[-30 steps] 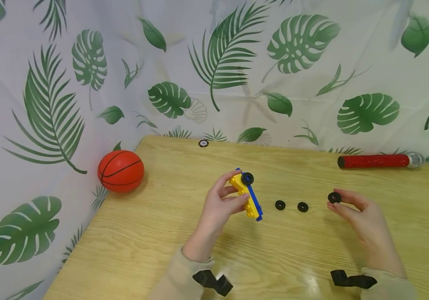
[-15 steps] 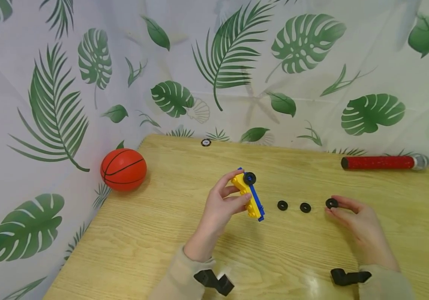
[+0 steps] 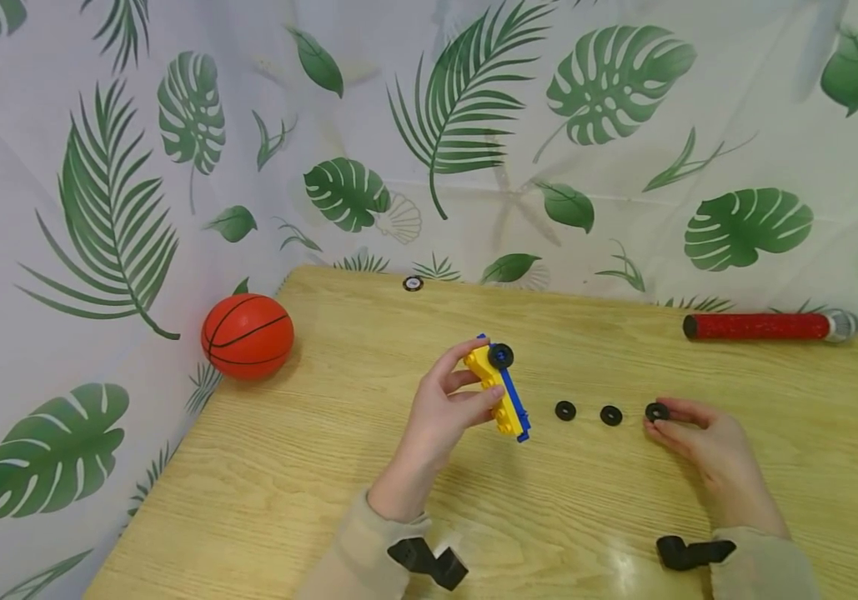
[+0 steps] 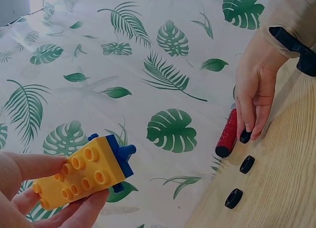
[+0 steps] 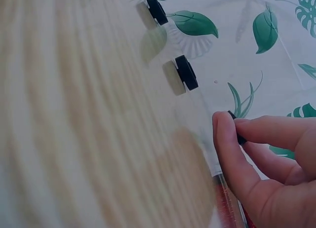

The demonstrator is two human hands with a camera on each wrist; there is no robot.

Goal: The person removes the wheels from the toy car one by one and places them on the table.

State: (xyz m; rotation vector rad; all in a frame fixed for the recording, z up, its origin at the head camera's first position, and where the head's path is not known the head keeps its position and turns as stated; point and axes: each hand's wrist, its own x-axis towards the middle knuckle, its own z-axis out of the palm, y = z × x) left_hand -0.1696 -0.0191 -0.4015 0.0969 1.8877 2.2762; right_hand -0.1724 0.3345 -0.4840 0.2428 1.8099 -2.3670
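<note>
My left hand [image 3: 439, 417] grips a yellow and blue toy block car [image 3: 502, 396] above the table, tilted, with one black wheel [image 3: 501, 356] showing on its upper end. In the left wrist view the yellow studs of the toy car [image 4: 81, 176] and blue axle stubs show. My right hand [image 3: 717, 442] pinches a small black tyre [image 3: 657, 412] between thumb and fingertips, close over the table. To its left two more black tyres, a nearer one [image 3: 611, 415] and a farther one [image 3: 565, 411], lie flat in a row between the hands.
A red toy basketball [image 3: 248, 337] sits at the table's left edge. A red tube with a silvery end [image 3: 762, 326] lies at the back right, and a small black and white disc [image 3: 413, 283] at the back edge. Leaf-printed cloth [image 3: 474, 108] hangs behind the wooden table [image 3: 286, 500].
My right hand has moved left and slightly toward me with the tyre, bringing it in line beside the other two. The left hand keeps holding the toy car nearly still.
</note>
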